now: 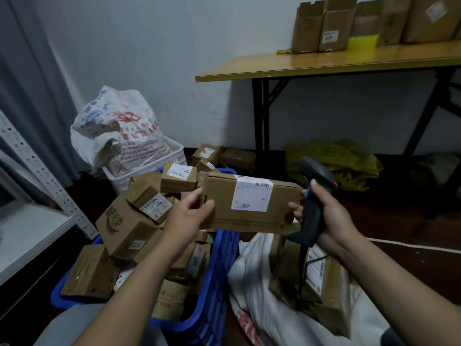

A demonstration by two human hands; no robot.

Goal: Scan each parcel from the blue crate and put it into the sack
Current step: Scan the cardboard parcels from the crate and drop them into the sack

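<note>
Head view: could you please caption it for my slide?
Left hand holds a labelled parcel above the blue crate and sack; right hand grips the scanner beside it.

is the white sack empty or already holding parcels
Not empty: the sack is open and labelled cardboard parcels lie inside it.

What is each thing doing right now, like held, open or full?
Parcel, held up, label showing.
Left hand, grips the parcel's left end.
Right hand, grips the scanner.
Scanner, held beside the parcel's right end.
Blue crate, piled with boxes.
Sack, open, cartons inside.
</note>
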